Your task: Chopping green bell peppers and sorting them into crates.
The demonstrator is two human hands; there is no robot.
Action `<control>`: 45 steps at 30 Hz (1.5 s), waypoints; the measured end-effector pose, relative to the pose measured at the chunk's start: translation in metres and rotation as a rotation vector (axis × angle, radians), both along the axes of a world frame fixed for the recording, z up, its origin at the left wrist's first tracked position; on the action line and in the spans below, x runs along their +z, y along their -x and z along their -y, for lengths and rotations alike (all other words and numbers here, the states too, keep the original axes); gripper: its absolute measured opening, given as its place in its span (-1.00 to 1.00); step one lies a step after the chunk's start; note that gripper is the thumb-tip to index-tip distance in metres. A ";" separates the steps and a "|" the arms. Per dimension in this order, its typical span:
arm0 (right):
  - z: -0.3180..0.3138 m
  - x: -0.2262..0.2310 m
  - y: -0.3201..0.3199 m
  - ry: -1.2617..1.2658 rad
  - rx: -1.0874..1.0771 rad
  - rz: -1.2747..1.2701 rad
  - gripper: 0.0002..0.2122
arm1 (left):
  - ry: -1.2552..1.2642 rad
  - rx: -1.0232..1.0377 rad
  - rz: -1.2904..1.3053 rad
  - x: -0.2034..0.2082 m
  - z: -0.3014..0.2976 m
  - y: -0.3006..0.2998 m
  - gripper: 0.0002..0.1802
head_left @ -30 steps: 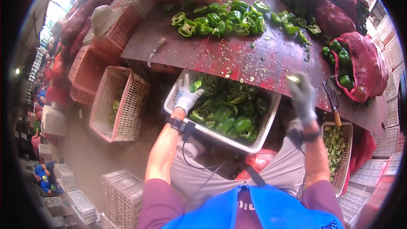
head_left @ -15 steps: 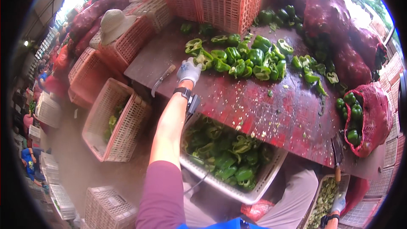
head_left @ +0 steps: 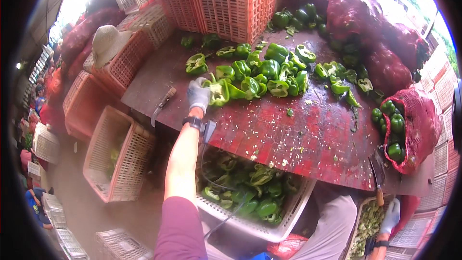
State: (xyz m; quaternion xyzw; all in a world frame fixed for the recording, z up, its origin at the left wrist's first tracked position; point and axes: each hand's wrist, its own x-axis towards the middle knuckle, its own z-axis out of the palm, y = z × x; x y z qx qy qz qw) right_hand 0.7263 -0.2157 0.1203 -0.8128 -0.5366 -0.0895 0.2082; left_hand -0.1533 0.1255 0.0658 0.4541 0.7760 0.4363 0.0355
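Observation:
My left hand (head_left: 198, 95), in a pale work glove, is closed on a cut green bell pepper half (head_left: 219, 92) near the table's front left. The pepper's pale inner side shows. Beyond it lies a heap of halved and whole green peppers (head_left: 269, 69). Left of that hand, a small curved knife (head_left: 163, 106) lies by the table edge. At the lower right, my gloved right hand (head_left: 391, 215) is beside a crate of pepper scraps (head_left: 368, 226). Its fingers look stretched out, with nothing visible in them. A wooden-handled knife (head_left: 377, 175) lies close by on the table's edge.
Below the table edge stands a white crate (head_left: 288, 228) of cut peppers. Tall orange crates (head_left: 231, 7) stand at the back. Red mesh sacks (head_left: 353, 12) line the right, one open sack (head_left: 421, 132) showing peppers. A pink crate (head_left: 118, 163) stands left on the floor.
My left hand has closed on the pepper half and drawn it nearer, away from the heap. My right hand has moved forward along the scrap crate. The whole view has shifted slightly.

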 end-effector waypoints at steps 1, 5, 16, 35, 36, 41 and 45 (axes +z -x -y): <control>-0.023 0.019 0.054 0.024 0.099 -0.107 -0.79 | 0.010 -0.058 0.084 0.009 0.015 -0.006 -0.77; -0.100 0.072 0.251 -0.167 0.680 0.007 -0.59 | 0.049 -0.318 0.074 0.039 0.070 -0.083 -0.79; -0.081 0.101 0.427 0.113 1.179 0.139 -0.42 | 0.213 -0.700 -0.060 0.094 0.262 -0.254 -0.67; -0.042 0.096 0.410 0.339 1.180 -0.407 -0.63 | -0.130 -0.628 1.089 0.096 0.358 -0.295 -0.49; -0.036 0.090 0.418 0.349 1.188 -0.419 -0.63 | -0.166 -0.595 1.037 0.090 0.360 -0.294 -0.52; -0.029 0.046 0.440 -0.026 1.052 -0.257 -0.72 | -0.283 -0.296 0.959 0.048 0.349 -0.320 -0.58; -0.035 0.024 0.445 -0.142 0.876 -0.404 -0.71 | -0.324 -0.242 1.161 0.040 0.334 -0.328 -0.60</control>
